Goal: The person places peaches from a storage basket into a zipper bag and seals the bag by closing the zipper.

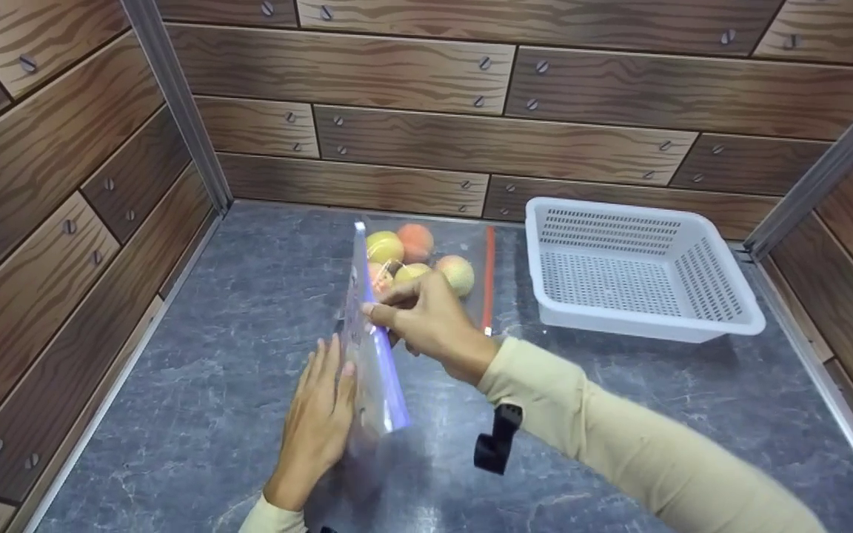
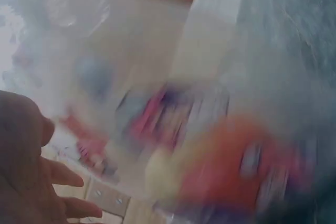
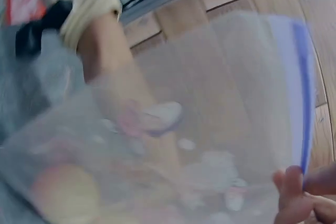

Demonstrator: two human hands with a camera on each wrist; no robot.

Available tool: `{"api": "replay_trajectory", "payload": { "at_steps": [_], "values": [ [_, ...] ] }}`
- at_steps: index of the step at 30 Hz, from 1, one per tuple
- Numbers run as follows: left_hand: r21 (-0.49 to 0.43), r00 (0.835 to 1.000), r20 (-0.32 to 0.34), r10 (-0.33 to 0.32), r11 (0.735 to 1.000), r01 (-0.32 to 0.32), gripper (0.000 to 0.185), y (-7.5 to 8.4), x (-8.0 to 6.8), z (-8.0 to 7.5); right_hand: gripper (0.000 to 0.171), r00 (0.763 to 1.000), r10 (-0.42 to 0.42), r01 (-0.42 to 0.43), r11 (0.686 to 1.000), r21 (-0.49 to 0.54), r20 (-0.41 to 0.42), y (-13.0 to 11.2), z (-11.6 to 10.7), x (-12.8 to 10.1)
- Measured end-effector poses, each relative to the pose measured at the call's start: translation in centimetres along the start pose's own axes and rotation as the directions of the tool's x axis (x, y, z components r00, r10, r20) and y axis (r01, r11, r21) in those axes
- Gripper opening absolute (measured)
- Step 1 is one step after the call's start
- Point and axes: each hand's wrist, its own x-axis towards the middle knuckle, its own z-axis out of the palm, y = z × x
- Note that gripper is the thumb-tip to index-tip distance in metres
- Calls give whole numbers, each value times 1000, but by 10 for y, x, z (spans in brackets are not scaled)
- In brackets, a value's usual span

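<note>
Only overhead: right hand (image 1: 430,326) fingers pinching the bag (image 1: 371,348), left hand (image 1: 319,418) fingers flat against it.

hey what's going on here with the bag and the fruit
A person is working a clear zip bag with a purple seal strip on a grey table. The right hand pinches the strip; the left hand lies flat against the bag's side. Fruit sits in the bag's far end, beside a white basket.
</note>
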Motion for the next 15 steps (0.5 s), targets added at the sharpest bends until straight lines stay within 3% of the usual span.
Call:
{"api": "replay_trajectory", "payload": {
  "at_steps": [3, 7, 15],
  "values": [
    [36, 999, 16, 30, 999, -31, 58, -3, 6, 13, 12, 999, 28, -23, 993, 113, -44, 24, -11, -7],
    [120, 992, 83, 96, 987, -105, 62, -5, 10, 32, 16, 993, 77, -62, 985, 162, -89, 55, -38, -22],
    [298, 956, 224, 191, 920, -253, 70, -3, 19, 64, 21, 963, 211, -180, 967, 182, -168, 114, -90, -53]
  ]
}}
